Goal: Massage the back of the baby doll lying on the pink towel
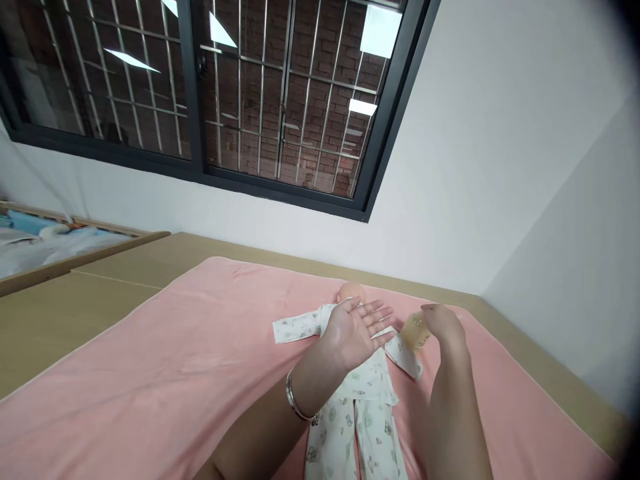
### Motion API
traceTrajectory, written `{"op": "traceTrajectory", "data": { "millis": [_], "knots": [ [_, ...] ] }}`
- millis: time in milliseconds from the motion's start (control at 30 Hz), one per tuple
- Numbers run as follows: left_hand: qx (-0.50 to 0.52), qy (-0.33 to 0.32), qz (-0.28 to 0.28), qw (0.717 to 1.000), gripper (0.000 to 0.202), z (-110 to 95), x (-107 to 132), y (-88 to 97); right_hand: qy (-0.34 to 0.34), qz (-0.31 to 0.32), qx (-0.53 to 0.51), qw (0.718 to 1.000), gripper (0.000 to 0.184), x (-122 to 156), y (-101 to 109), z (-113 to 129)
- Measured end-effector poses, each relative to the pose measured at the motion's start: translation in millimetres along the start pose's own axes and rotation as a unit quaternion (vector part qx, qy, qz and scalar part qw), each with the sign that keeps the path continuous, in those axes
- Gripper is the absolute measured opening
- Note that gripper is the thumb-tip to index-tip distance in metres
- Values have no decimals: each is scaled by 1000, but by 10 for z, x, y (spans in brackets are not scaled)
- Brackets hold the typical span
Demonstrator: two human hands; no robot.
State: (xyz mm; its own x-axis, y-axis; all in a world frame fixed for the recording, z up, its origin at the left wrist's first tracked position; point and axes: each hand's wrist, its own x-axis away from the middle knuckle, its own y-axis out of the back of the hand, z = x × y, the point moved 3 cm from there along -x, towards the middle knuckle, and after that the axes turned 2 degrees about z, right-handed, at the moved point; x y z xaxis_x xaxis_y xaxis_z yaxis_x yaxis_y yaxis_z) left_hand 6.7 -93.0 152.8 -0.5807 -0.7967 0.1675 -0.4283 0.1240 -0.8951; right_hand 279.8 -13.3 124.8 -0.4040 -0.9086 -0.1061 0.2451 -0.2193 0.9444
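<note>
A baby doll [353, 292] in a white printed sleepsuit [367, 400] lies on its back on a pink blanket [175, 373]. My left hand [357, 330] hovers over the doll's chest, palm up, fingers spread, holding nothing; a silver bangle [295, 400] is on that wrist. My right hand [443, 327] is to the right of the doll, fingers curled round a small translucent yellowish bottle [415, 331], tilted toward my left palm.
The blanket covers a tan wooden platform [60, 313] set against a white wall. A dark-framed barred window [240, 100] is above. At far left is a wooden-edged cot [55, 243] with blue and white bedding.
</note>
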Motion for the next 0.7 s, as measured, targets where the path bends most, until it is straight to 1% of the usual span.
{"op": "traceTrajectory", "data": {
  "millis": [67,133,200,267,367,467,533,567,633,667,700],
  "knots": [
    [10,-5,-9,1000,37,-64,5,5,-12,-4,12,1000,51,55,4,27],
    [14,-14,-15,1000,35,-126,-3,18,-18,8,28,999,49,95,-6,54],
    [12,-28,-19,999,33,-172,-16,32,-16,19,40,999,47,126,-13,80],
    [8,-39,-25,999,32,-194,-31,43,-3,17,37,999,47,165,4,107],
    [1,-57,-41,998,32,-187,-56,53,23,-5,-3,1000,50,299,105,166],
    [-3,-41,-47,998,35,-129,-81,52,42,-44,-57,997,51,585,279,286],
    [-2,-19,-40,999,39,-78,-88,41,90,-73,-98,988,50,858,392,430],
    [-2,-11,-37,999,41,-55,-86,33,132,-74,-121,981,50,1008,430,521],
    [-6,-5,-28,1000,42,-15,-64,3,236,-55,-153,958,49,1308,469,721],
    [-10,-4,-21,1000,42,3,-42,-21,290,-51,-152,944,49,1446,478,819],
    [-15,-3,-9,1000,41,20,-13,-53,333,-65,-144,930,49,1569,488,905]
  ]
}}
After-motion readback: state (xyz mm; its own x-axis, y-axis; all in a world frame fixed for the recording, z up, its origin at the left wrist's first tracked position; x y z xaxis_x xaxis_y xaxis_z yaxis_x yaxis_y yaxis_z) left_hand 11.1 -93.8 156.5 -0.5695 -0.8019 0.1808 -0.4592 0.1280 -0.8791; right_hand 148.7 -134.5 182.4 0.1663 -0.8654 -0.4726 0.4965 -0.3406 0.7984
